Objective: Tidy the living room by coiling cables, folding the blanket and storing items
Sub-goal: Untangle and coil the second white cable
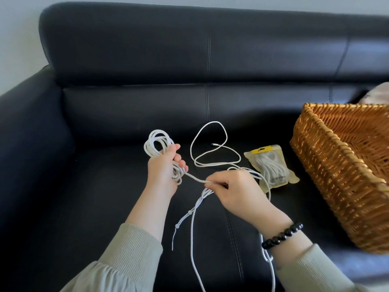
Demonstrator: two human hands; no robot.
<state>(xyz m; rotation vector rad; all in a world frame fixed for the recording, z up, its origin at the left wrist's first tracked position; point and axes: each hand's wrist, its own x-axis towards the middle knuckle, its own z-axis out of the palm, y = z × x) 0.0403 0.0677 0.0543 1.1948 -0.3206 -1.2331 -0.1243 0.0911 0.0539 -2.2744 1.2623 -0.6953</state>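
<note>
- Curling the fingers (176,158) of the left hand (163,171) round a coil of white round cable (156,142), gripping it at its middle, with loops standing out above the fist and a smaller bunch below.
- Pinching a single strand (196,179) of that cable between the thumb and bent fingertips (216,183) of the right hand (237,190); stretching the strand in a short, slightly sagging line between the two hands.
- Holding both hands just above the seat of a black leather sofa (126,60), near each other but apart.
- Letting more white cable hang below the right hand toward the bottom edge, beside thinner white cords (189,212) carrying two small beads.
- Facing a loose white cable length (213,122) lying in open loops on the seat beyond the hands, its small plug end inside the curve; not being able to tell whether it joins the held cable.
- Working beside a clear yellowish plastic pouch with a yellow header (271,165), holding another coiled white cable and lying flat on the seat just right of the right hand.
- Working with a brown woven wicker basket (336,186) standing on the seat right of the pouch, near it but apart.
- Wearing pale grey-green ribbed sleeves (134,249) on both arms and a bracelet of black beads (282,236) on the right wrist.
</note>
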